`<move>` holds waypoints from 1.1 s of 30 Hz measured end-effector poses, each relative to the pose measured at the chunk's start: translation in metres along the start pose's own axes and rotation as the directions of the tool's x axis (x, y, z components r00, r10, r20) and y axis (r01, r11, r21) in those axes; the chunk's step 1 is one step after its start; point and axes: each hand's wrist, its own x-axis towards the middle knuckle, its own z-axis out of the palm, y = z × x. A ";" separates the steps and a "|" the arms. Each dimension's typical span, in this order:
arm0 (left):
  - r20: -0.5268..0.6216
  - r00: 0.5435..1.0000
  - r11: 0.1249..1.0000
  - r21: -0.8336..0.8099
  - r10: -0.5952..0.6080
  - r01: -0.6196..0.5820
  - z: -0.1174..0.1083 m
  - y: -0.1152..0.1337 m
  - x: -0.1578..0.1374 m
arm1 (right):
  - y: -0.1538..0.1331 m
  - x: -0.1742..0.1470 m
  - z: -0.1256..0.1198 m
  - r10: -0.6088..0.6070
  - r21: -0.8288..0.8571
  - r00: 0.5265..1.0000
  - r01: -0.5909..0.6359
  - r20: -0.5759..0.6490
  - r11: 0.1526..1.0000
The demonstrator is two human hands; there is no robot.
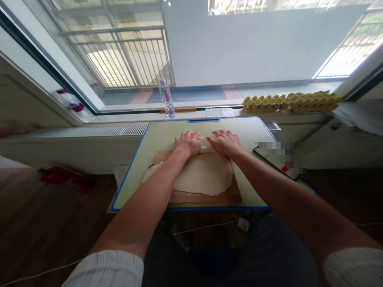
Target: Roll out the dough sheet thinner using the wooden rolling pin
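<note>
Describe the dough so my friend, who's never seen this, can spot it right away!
Look for the pale green table with blue edges. On it sits a brown board, and the dough is spread over that, just below the left hand and right hand in the picture. It is the flat, cream-coloured sheet with a rounded, wavy edge; the board under it is straight-sided.

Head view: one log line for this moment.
left hand: on rolling pin | right hand: on rolling pin | dough: flat, mostly on board | board: on table
</note>
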 end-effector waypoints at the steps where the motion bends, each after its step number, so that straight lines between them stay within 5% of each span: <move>1: -0.006 1.000 1.000 0.006 0.003 -0.003 0.000 0.001 -0.004 | 0.000 -0.004 0.000 0.000 -0.005 1.000 0.000 -0.005 1.000; 11: -0.185 0.981 0.995 0.085 0.064 -0.049 0.011 0.013 -0.075 | -0.007 -0.077 0.010 -0.056 -0.119 0.969 0.027 -0.240 0.993; 21: -0.150 0.974 0.985 -0.018 0.167 -0.172 0.010 0.011 -0.175 | 0.012 -0.181 0.013 -0.226 -0.055 0.949 0.219 -0.218 0.974; 26: -0.197 0.967 0.980 -0.088 0.160 -0.180 0.004 0.006 -0.173 | 0.019 -0.174 -0.008 -0.248 -0.020 0.952 0.249 -0.176 0.968; 33: -0.195 0.965 0.973 -0.111 0.178 -0.202 -0.023 0.000 -0.132 | 0.020 -0.153 -0.012 -0.334 0.019 0.938 0.338 -0.096 0.941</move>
